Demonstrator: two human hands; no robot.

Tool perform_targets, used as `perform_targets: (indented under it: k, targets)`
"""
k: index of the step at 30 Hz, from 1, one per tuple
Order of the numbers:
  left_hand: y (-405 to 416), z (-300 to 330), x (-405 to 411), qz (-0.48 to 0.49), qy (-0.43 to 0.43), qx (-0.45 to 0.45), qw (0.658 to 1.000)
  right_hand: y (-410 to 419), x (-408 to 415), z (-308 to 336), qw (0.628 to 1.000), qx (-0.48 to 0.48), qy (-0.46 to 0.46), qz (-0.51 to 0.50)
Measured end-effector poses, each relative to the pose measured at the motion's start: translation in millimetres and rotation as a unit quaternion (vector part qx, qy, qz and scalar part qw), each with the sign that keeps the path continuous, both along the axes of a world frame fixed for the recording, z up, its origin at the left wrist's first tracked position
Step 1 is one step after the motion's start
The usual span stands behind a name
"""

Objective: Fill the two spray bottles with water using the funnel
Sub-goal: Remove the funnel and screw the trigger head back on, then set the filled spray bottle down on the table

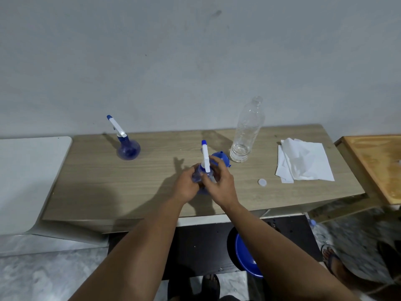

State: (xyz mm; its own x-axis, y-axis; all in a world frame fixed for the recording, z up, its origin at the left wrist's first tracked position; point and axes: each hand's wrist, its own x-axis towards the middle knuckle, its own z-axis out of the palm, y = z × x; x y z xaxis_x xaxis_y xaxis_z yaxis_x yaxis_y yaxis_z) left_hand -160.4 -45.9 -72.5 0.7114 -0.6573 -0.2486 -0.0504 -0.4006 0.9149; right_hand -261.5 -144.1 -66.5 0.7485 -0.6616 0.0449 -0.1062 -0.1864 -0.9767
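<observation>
A blue spray bottle [197,177] with a white and blue spray head [205,157] stands mid-table. My left hand [186,185] grips its round body from the left. My right hand [219,181] holds the neck under the spray head, fingers curled round it. Just behind my right hand lies the blue funnel [221,158], partly hidden. A second blue spray bottle [128,149] with its spray head on stands alone at the back left. A tall clear plastic water bottle [246,133], uncapped, stands behind the funnel with a little water in its bottom.
A small white cap [262,182] lies right of my hands. White paper tissues [303,161] lie farther right on the wooden table [97,181]. A white surface [26,170] adjoins at left, an orange wooden one [377,161] at right. A blue stool [247,257] sits under the table.
</observation>
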Motion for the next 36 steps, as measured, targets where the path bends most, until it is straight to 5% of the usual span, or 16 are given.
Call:
perform_targets:
  k: [18,23,29,36]
  targets:
    - [1,-8,-6,0.013,0.0,-0.003,1.0,1,7,-2,1.0,-0.001,-0.001,-0.02]
    - [1,-6,-20,-0.016,-0.039,0.068,0.997,-4,17,8,0.994,-0.019,0.072,-0.075]
    - [43,15,-28,-0.131,-0.136,0.178,0.966,-2,17,19,0.999,-0.003,0.05,0.009]
    - [112,19,-7,-0.016,-0.203,0.245,0.948,45,21,24,0.987,0.047,0.091,0.121]
